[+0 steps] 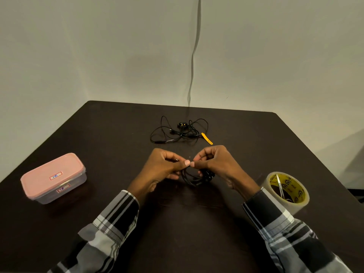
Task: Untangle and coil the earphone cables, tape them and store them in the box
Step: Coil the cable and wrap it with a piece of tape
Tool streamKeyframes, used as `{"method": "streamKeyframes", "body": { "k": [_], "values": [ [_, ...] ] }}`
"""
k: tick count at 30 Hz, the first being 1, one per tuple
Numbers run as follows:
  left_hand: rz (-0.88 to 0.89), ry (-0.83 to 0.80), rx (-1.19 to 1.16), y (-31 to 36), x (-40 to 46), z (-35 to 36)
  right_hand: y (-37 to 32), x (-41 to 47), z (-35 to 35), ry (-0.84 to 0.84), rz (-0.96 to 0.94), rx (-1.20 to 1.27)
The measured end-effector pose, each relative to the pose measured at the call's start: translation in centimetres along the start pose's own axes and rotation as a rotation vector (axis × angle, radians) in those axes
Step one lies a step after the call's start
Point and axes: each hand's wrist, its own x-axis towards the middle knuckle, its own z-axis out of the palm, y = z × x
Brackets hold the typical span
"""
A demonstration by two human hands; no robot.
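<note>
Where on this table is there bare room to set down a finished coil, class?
Bare patches: between the pink-lidded box and the left hand; the near table between both sleeves; the far left corner. Crowded: the middle, where both hands hold a cable bundle before the tangled earphones, and beside the tape roll.

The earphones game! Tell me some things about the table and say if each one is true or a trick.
1. Both hands hold a black earphone cable. True: the left hand and right hand pinch it between them.
2. The box is open. False: its pink lid is on.
3. The tape roll sits by the right sleeve. True.
4. The second earphone cable is neatly coiled. False: it lies in a loose tangle farther back on the table.
5. A yellow strap lies by that tangle. True.
</note>
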Motion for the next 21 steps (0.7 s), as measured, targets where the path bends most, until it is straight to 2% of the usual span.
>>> {"method": "streamKeyframes", "body": {
  "k": [3, 6, 8, 10, 13, 21],
  "values": [
    [0.048, 0.059, 0.251, -1.0, 0.4, 0.4, 1.4, 0.3, 0.7, 0.030, -0.013, -0.117],
    [0.123, 0.118, 0.560, -1.7, 0.3, 1.1, 2.6, 0.7, 1.3, 0.102, -0.067, -0.373],
    [0.177, 0.160, 0.641, -1.9, 0.0, 1.4, 2.7, 0.8, 1.4, 0.137, -0.107, -0.497],
    [0.228, 0.176, 0.658, -2.3, 0.0, 1.4, 2.6, 0.8, 1.3, 0.137, -0.117, -0.554],
    [0.268, 0.147, 0.658, -2.6, 0.1, 1.2, 2.4, 0.6, 0.8, 0.093, -0.120, -0.487],
    [0.234, 0.072, 0.565, -2.8, 0.9, 0.7, 2.7, 1.2, 0.6, 0.096, -0.127, -0.325]
  ]
}}
